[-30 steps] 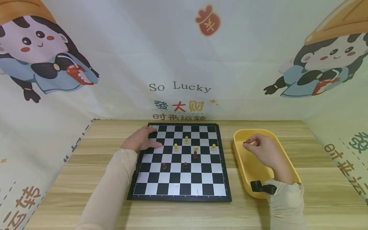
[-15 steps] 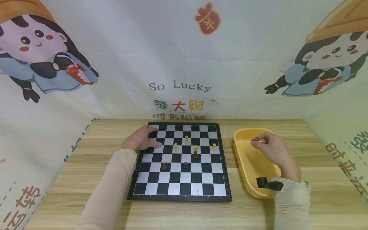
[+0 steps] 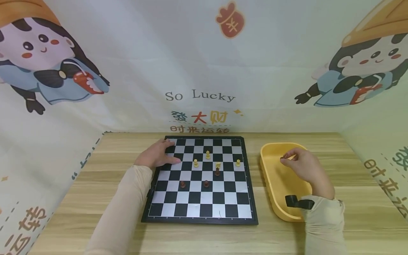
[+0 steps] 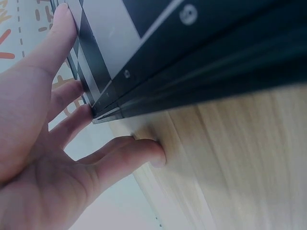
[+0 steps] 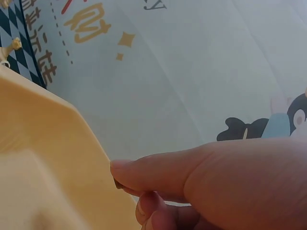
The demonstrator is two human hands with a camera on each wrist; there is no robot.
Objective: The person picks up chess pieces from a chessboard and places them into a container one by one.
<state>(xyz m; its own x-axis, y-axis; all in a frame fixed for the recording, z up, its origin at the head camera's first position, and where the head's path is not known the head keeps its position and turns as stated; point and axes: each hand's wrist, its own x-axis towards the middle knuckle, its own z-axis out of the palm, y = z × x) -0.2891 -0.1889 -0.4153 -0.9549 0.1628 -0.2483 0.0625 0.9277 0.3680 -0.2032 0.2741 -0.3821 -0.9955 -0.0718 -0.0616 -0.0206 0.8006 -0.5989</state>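
Chessboard (image 3: 192, 207): I found it flat on the wooden table (image 3: 204, 241), and I took it as the landmark for the places below.
Left hand (image 3: 155, 154): it rested at the far left of the chessboard, fingers spread apart; the thumb lay on the squares. The left wrist camera showed other fingertips at the board's edge and lower ones beyond it, near the table.
Right hand (image 3: 302, 165): I saw it to the right of the chessboard, above the yellow tray (image 3: 287, 184), thumb and forefinger pinched together on a small brown item (image 5: 118, 184).
Held item: it was right of the chessboard and off it, mostly covered by the fingertips; I could not read its shape.
Yellow tray: it sat to the right of the chessboard, apart from it.
Yellow pieces (image 3: 208, 154): I counted four, all on the chessboard's far half, one near its right edge.
Brown pieces (image 3: 206, 183): I counted three on its near half; one stood just in front of a yellow piece, and I could not tell whether they touched.
Printed cloth (image 3: 271, 71): it hung behind the chessboard and to both sides.
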